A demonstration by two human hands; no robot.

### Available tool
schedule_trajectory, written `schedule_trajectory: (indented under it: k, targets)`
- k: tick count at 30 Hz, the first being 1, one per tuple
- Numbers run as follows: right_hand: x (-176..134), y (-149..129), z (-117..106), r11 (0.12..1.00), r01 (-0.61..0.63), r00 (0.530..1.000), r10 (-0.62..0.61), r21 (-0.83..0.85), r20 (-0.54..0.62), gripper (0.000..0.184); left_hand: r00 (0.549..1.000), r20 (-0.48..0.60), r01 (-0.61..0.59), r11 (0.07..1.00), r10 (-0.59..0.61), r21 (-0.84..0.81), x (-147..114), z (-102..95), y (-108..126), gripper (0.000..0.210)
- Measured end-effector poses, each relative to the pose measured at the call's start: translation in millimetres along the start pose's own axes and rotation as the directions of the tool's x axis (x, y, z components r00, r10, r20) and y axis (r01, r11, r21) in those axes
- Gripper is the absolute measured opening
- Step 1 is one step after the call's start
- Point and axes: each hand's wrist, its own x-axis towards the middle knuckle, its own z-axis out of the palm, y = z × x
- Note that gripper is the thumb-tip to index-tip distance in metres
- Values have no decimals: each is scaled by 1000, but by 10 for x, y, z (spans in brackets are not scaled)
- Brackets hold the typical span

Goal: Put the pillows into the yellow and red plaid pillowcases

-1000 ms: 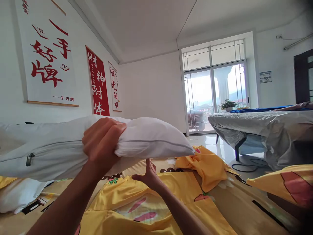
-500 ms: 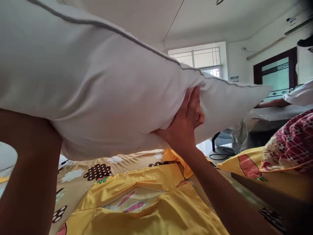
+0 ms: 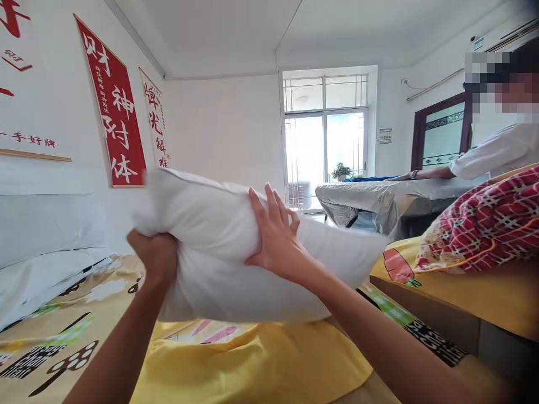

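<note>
A plump white pillow [image 3: 214, 275] with a piped edge is held up off the bed between my hands. My left hand [image 3: 156, 253] is closed on its bunched left end, and the fingertips are hidden. Against the near face, my right hand [image 3: 280, 241] presses with spread fingers, gripping the pillow from the right. Beneath the pillow lies a yellow pillowcase [image 3: 252, 373], with a pale pink-striped part showing near its far side.
The patterned bedsheet [image 3: 105, 289] spreads under everything. White pillows [image 3: 46, 235] rest at the left. To the right are a red plaid cloth bundle [image 3: 484, 224] and yellow carrot-print fabric [image 3: 458, 292]. Beyond, a person [image 3: 501, 146] reaches over a silver-covered table [image 3: 379, 196].
The pillow has come down and away from my face, now lower in view. Both hands still hold it, and the wall with its red banners has come into sight.
</note>
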Motion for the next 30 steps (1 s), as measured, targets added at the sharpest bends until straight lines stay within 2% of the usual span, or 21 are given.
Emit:
schedule_trajectory:
  k: [2,4,6,8,9,10,12,14,15,16,17,18,21,22,23,24,26,27,28,30]
  targets:
    - [113,-82,65,991,-6,998,-2,133,61,127,988,153,-30,997,18,78,-122,-4,-75,9]
    - [261,-194,101,983,-1,998,-9,185,57,119,978,202,-77,993,58,88,-145,-22,-103,6]
    - [401,-283,139,983,-5,999,-3,182,41,102,971,216,-121,988,97,98,-83,-70,-118,5]
    - [503,-297,192,984,-9,998,-2,179,64,72,940,325,-144,983,100,112,33,-168,-172,9]
    - [538,-272,223,982,-4,996,-12,189,83,57,899,430,-142,984,82,111,99,-240,-228,15]
    - [564,-228,254,978,3,994,-25,208,103,44,834,550,-133,985,52,108,164,-327,-308,24]
    - [602,-106,307,965,16,992,-48,260,118,32,642,766,-89,990,-28,111,274,-525,-528,48]
    - [642,23,342,948,14,994,-49,319,102,32,456,879,-39,984,-139,176,331,-708,-792,71]
    - [667,78,355,939,11,995,-44,343,90,34,394,897,-25,973,-200,228,333,-773,-917,79]
    - [695,123,369,935,9,996,-39,356,77,36,363,897,-18,960,-254,279,318,-812,-1023,84]
    - [723,156,386,935,13,997,-37,355,63,38,357,885,-15,946,-299,325,286,-823,-1102,85]
    - [749,176,409,940,22,998,-41,340,48,38,380,865,-12,934,-327,358,240,-805,-1148,85]
    - [780,167,523,973,77,996,-85,218,27,37,545,768,38,925,-337,379,62,-642,-1094,82]
    - [769,146,573,983,88,995,-94,161,28,36,581,728,93,918,-364,385,3,-577,-1030,78]
    - [747,121,628,989,99,994,-103,107,30,35,581,699,179,904,-416,389,-48,-521,-960,73]
    - [715,97,684,992,116,993,-117,55,22,35,548,684,287,877,-481,386,-93,-478,-894,68]
    - [631,56,791,982,187,982,-187,-27,-14,41,433,686,500,789,-584,356,-159,-440,-802,58]
    - [582,42,837,969,243,969,-245,-52,-32,45,391,693,578,748,-606,327,-185,-439,-784,55]
    - [532,30,875,951,302,951,-306,-66,-46,48,373,694,633,716,-615,294,-207,-446,-784,53]
    - [428,0,923,917,393,915,-397,-73,-68,48,374,679,709,666,-632,230,-244,-458,-825,50]
